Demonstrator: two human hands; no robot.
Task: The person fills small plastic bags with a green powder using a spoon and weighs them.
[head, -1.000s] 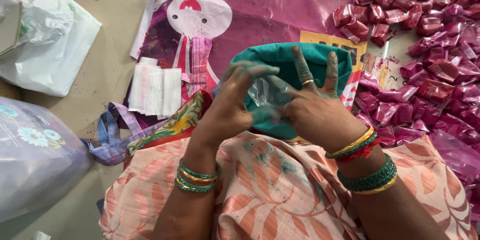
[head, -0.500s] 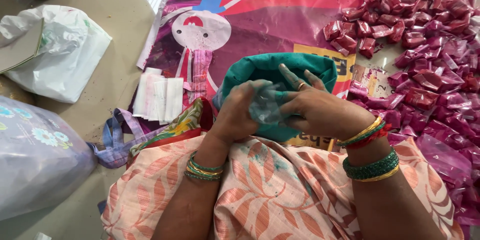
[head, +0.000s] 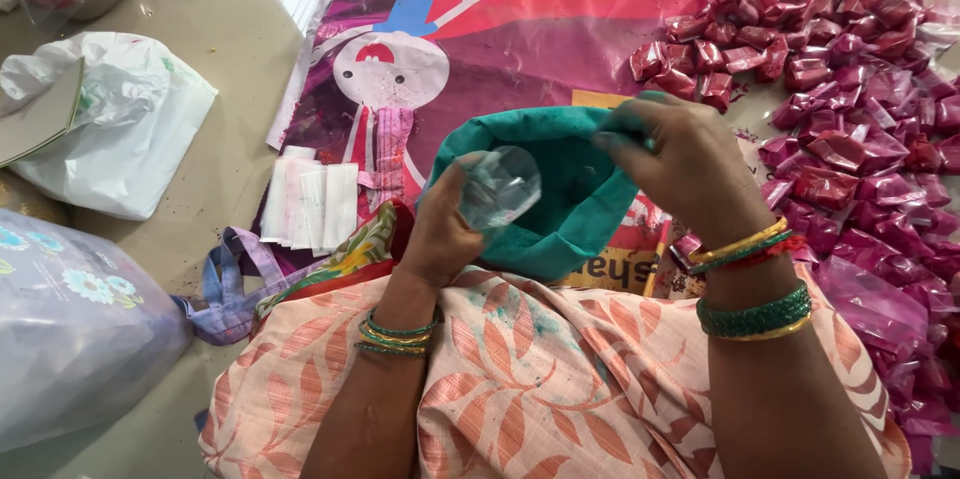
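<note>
Clear plastic — a small crumpled pouch (head: 498, 187) — sits pinched in the left hand (head: 447, 234), fingers closed round its lower part so its mouth faces up beside the teal bag (head: 560, 201). The right hand (head: 690, 164) is well apart from the left, hovering over the far rim of the teal bag with its fingertips drawn together; whether they pinch anything I cannot tell, though they carry a teal tinge. The pouch rests just over the near rim of the bag, whose rolled-down mouth stands open on the lap. To do this step well, I judge the left hand should keep the pouch mouth spread wide and held low over the bag, so anything that misses drops back inside — and the right hand should move straight across rather than out over the cloth. The thin film will collapse if squeezed hard, so a light grip near the opening suits it. Beyond the hands, a pink poster (head: 540, 14) covers the floor, a heap of red packets (head: 830, 69) lies to the right, white slips (head: 312, 204) to the left, and a white sack (head: 120, 124) further off.
</note>
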